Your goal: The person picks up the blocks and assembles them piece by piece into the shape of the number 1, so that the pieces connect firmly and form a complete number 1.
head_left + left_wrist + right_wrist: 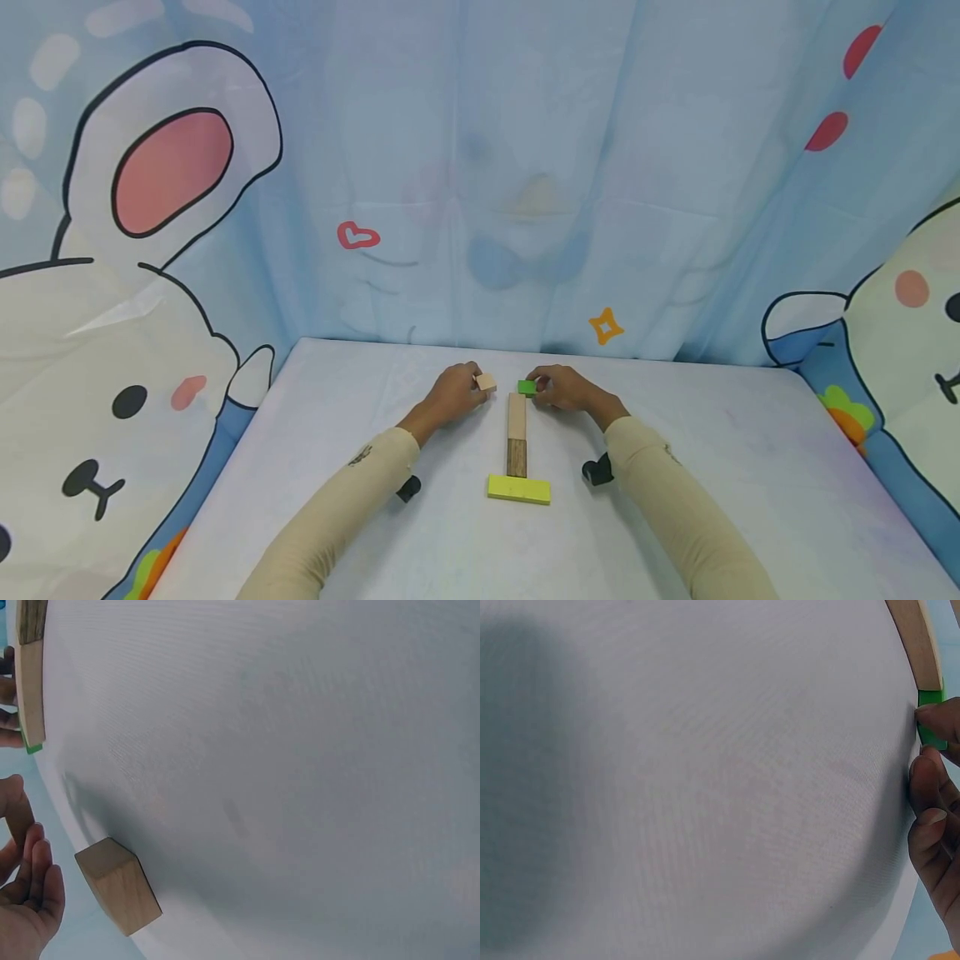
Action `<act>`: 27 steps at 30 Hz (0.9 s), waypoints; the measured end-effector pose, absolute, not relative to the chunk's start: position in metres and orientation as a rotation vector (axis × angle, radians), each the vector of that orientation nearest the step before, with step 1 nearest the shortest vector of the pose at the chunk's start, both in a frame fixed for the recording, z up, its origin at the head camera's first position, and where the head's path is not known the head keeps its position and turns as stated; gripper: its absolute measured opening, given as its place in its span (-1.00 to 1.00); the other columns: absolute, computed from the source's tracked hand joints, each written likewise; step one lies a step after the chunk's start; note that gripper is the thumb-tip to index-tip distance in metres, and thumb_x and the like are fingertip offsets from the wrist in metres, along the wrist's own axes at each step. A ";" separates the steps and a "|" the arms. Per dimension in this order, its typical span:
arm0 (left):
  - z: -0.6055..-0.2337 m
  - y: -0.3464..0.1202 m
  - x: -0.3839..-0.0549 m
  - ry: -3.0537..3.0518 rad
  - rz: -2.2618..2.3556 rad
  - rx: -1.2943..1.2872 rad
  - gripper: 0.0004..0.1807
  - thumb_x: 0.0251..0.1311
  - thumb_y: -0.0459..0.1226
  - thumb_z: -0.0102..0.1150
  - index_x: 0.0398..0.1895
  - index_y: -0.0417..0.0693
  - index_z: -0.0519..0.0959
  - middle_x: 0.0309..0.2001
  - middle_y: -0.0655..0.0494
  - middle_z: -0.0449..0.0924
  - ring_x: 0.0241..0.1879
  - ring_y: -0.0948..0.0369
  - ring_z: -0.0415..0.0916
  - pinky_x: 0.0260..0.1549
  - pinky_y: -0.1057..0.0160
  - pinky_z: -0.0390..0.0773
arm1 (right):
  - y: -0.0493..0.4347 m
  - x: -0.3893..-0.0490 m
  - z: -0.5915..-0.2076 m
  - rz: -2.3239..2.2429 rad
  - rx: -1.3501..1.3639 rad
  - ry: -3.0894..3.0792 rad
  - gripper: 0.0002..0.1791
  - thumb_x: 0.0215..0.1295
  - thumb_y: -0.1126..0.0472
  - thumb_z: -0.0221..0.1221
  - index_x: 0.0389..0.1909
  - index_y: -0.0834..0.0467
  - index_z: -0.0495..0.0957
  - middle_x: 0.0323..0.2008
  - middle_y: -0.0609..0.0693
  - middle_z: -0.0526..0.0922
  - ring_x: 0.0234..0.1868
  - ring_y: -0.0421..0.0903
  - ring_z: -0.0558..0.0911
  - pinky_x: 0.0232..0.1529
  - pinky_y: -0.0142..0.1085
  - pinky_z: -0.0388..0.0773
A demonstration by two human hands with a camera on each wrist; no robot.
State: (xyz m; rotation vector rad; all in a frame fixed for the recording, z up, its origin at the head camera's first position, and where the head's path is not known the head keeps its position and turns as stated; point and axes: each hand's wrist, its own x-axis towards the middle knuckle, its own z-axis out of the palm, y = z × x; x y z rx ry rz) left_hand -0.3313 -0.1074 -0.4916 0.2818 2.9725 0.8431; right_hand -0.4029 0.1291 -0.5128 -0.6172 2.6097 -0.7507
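Note:
My left hand [453, 392] pinches a small pale wooden block [486, 382] just left of the row. Between thumb and fingers of my right hand [562, 388] is a green block [527, 387], at the far end of the row. That row runs from a light wooden block [517, 415] to a dark-grained wooden block [517, 457], then a yellow block [519, 489] lying crosswise at the near end. In the left wrist view, another wooden block [120, 885] appears beside my left fingers; my hand hides it in the head view.
The blocks lie on a white-covered table [675, 500]. Past its far edge hangs a light blue curtain [525, 167] with cartoon prints, which continues along both sides. Black wrist devices [597, 471] sit under the forearms, one on each side of the row.

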 end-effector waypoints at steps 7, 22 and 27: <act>-0.493 -0.105 -0.334 2.955 0.841 0.260 -0.63 0.30 -0.19 0.30 0.07 -0.21 0.56 -0.16 0.02 0.62 -0.25 0.23 0.47 -0.17 0.22 0.54 | 0.130 -0.405 -0.516 -0.754 -0.623 2.609 -0.56 0.29 0.22 0.30 0.18 0.19 0.55 -0.11 0.08 0.61 -0.24 -0.09 0.58 -0.24 -0.27 0.58; -0.490 -0.101 -0.335 2.914 0.879 0.294 -0.63 0.30 -0.19 0.30 0.06 -0.21 0.55 -0.13 -0.03 0.65 -0.17 0.16 0.57 -0.15 0.19 0.57 | 0.131 -0.405 -0.517 -0.765 -0.626 2.609 -0.56 0.29 0.23 0.29 0.19 0.19 0.55 -0.09 0.09 0.61 -0.25 -0.10 0.58 -0.26 -0.28 0.57; -0.490 -0.099 -0.337 2.914 0.876 0.318 -0.64 0.30 -0.17 0.30 0.05 -0.20 0.56 -0.15 -0.01 0.64 -0.21 0.20 0.54 -0.19 0.22 0.55 | 0.131 -0.403 -0.514 -0.782 -0.612 2.599 -0.56 0.29 0.24 0.29 0.18 0.19 0.55 -0.09 0.10 0.60 -0.27 -0.10 0.58 -0.26 -0.27 0.57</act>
